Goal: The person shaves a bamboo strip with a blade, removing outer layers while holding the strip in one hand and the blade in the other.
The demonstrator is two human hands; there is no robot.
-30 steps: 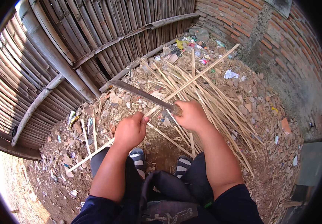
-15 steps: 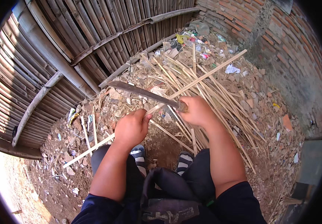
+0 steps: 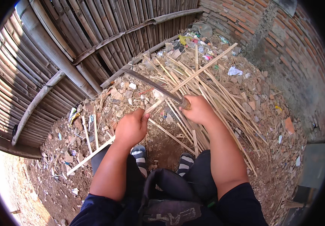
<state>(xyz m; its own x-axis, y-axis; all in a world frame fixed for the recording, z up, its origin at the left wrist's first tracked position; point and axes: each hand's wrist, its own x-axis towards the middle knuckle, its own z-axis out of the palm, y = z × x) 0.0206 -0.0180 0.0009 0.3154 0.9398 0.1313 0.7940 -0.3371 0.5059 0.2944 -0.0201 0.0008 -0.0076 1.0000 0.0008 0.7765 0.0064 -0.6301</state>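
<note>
- The left hand point(image 3: 131, 127) is clenched around a long pale bamboo strip point(image 3: 192, 75), gripping it about mid-length; the strip runs from the dirt at the lower left, through the fist, and up to the right over the pile of split bamboo point(image 3: 207, 94).
- The right hand point(image 3: 199, 109) is closed on the handle of a long dark blade point(image 3: 151, 83), whose tip points up and left toward the bamboo fence point(image 3: 57, 56).
- The blade crosses the strip just beside the left fist, its edge touching the strip near the handle end.
- Compared with half a second ago, the blade's tip sits higher and further toward the fence, so the blade lies at a steeper slant across the strip.
- The left fist holds the same spot on the strip as before, and the strip keeps its lower-left to upper-right line.
- The right hand has shifted only slightly, staying just right of the crossing point.
- Two striped sandalled feet point(image 3: 140, 154) rest on the dirt below the hands, unchanged.
- A brick wall point(image 3: 283, 41) rises at the right, with scattered litter point(image 3: 234, 71) near the pile.
</note>
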